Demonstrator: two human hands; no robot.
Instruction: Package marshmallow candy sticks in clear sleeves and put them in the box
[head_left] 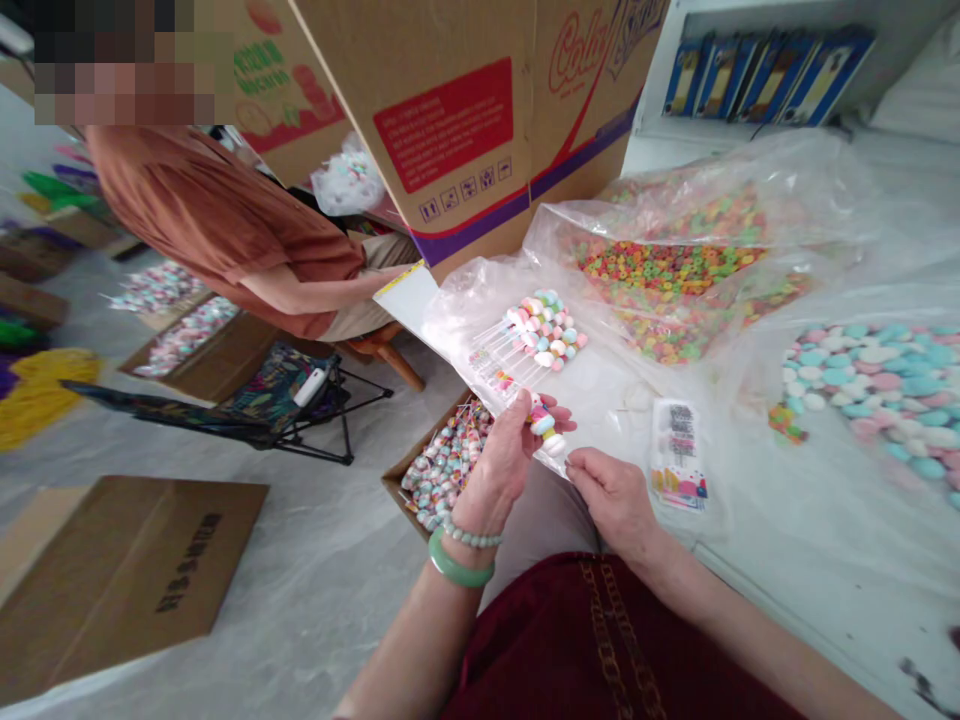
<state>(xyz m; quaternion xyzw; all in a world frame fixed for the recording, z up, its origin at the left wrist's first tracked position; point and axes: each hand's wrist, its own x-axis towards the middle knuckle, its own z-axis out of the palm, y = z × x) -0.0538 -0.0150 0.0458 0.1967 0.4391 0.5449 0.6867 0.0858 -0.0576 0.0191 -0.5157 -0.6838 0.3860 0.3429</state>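
The candy skewer (pixel 541 420) is held in its clear wrapper (pixel 553 464) at the near edge of the surface (pixel 795 585). The skewer is gripped between the thumb and fingers of the left hand (pixel 506 450); the wrapper's end is pinched by the right hand's (pixel 611 490) grip. Further skewers (pixel 553 328) are laid side by side beyond.

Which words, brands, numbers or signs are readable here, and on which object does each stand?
"Cola": large carton; the neighbouring word is unclear.
Two upward arrows, among handling signs: same carton.
Too small or blurred: white print on its red panel, black characters on the brown box, green lettering on the rear carton, print on the packets.
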